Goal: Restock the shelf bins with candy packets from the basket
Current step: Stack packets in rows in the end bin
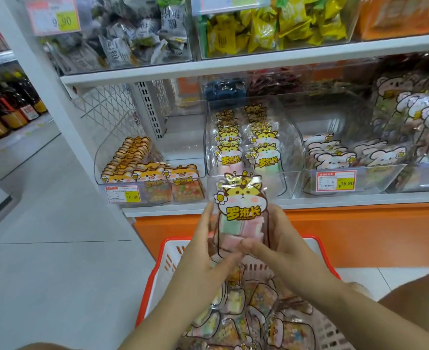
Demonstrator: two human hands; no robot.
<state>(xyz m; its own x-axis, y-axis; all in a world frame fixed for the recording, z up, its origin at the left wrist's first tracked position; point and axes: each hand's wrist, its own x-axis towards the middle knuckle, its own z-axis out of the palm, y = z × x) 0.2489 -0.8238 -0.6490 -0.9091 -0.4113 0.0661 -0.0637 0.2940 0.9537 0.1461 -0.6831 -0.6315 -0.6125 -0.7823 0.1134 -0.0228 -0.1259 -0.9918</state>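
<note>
**Seat the hamster packet upright in the middle bin**

Your two forearms come up from the bottom of the view over the orange-rimmed basket, which sits below the shelf with many candy packets left in it. Your left hand and right hand are both closed on one marshmallow packet, the left fingers along its left edge, the right thumb across its lower front. It stands upright, cartoon hamster face towards you, just in front of and below the lip of the middle clear bin.

That bin looks like the right home: its packets carry the same hamster face and the same pastel blocks, standing in two rows front to back. The left bin holds hamster packets with small coloured sweets, and the right bin holds white bear-shaped ones, so keep clear of both.

To do this well, I would lift the packet over the front wall rather than push through it, and keep the face forward as the others stand. Pinch near the top edge so that the soft filling is not squashed. Set it at the front of whichever row has more room; from here I cannot tell which that is. Let the base touch the bin floor before you let go, otherwise the packet may topple against the front wall
</note>
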